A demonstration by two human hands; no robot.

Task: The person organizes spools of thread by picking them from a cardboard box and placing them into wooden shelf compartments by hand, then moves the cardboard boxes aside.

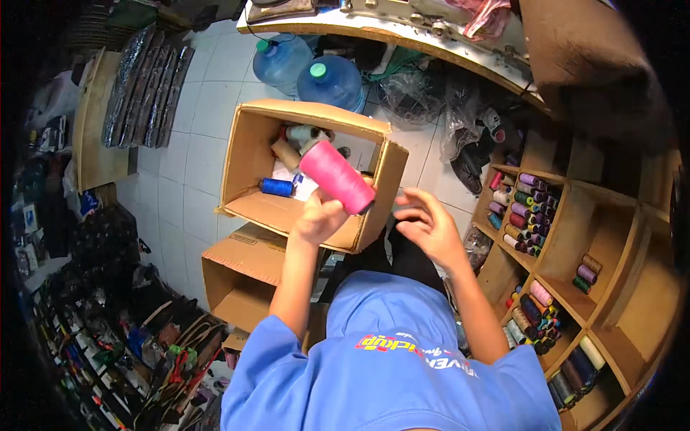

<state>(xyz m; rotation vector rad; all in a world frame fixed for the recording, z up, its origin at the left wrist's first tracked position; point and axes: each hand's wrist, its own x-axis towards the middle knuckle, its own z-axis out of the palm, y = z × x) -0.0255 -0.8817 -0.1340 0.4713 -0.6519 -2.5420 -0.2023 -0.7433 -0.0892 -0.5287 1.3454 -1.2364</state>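
A large spool of pink thread (336,176) is in my left hand (318,218), tilted, with the fingers wrapped round its lower side. Behind it stands an open cardboard box (248,201). Inside the box lie a blue thread spool (277,187), a tan spool (286,154) and a pale spool (302,133); the pink spool hides part of the contents. My right hand (429,224) hovers to the right of the box with its fingers apart and slightly curled, holding nothing.
At the right a wooden shelf (568,215) has compartments with many-coloured thread spools (528,208). A second cardboard box (241,258) stands below the first. Two blue water jugs (330,86) stand beyond, beneath a table edge (402,34). Piled materials (136,330) fill the lower left.
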